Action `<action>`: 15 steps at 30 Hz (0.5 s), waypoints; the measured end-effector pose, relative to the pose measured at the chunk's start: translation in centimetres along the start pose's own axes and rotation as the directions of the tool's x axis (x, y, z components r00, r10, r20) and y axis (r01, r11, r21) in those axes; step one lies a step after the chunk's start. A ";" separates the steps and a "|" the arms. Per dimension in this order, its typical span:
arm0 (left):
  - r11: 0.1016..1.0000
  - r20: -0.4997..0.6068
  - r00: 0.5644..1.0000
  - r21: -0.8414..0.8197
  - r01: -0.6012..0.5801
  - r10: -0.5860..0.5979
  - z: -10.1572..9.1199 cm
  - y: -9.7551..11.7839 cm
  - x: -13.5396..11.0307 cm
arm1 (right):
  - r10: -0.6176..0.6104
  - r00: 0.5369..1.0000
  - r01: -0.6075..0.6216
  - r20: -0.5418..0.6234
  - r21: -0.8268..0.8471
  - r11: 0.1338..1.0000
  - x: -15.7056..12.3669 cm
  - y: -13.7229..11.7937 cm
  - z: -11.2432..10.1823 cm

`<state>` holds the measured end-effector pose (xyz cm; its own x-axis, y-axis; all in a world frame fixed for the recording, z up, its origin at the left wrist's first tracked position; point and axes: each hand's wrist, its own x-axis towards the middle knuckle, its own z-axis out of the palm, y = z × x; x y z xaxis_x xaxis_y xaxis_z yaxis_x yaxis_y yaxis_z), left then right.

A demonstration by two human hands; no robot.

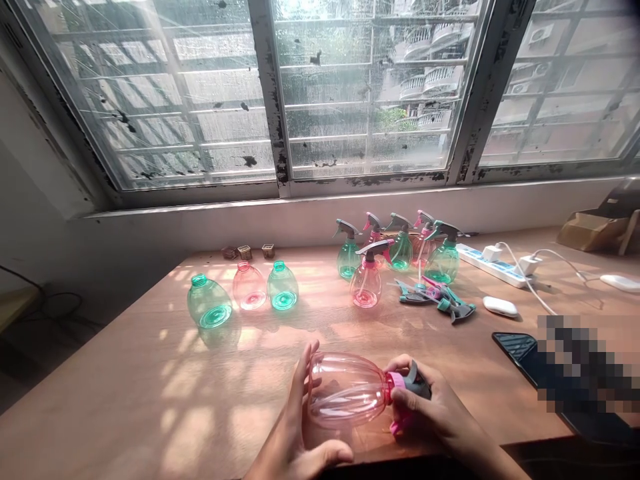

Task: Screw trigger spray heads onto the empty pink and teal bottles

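A clear pink spray bottle (347,390) lies sideways in front of me, its base to the left. My right hand (425,397) is closed around its neck, over the pink collar and grey spray head, with thumb and fingers pinching the collar. Beside the bottle's base is my left hand (305,420), fingers stretched up and thumb spread out below. Its fingers appear to touch the base; part of them shows behind the clear plastic. A long white tube seems to lie inside the bottle.
Headless bottles stand at left: green (210,303), pink (250,287), green (283,287). Several bottles with spray heads, including a pink one (366,283), stand at the back. Loose spray heads (455,308), a white case (501,307), a power strip (495,265) and a phone (530,367) lie right.
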<state>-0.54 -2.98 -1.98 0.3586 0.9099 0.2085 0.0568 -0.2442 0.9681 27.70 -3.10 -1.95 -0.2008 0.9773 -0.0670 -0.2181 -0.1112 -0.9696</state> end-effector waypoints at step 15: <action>1.000 -0.137 0.991 -0.016 0.006 -0.008 1.2 -0.2 -0.9 | -0.021 0.997 0.027 0.080 -0.065 0.998 0.1 -0.2 -0.7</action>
<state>0.26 -4.16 -2.55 0.2273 0.9492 0.2175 0.0446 -0.2332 0.9714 28.43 -2.87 -1.95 -0.2722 0.9619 -0.0270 -0.1608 -0.0732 -0.9843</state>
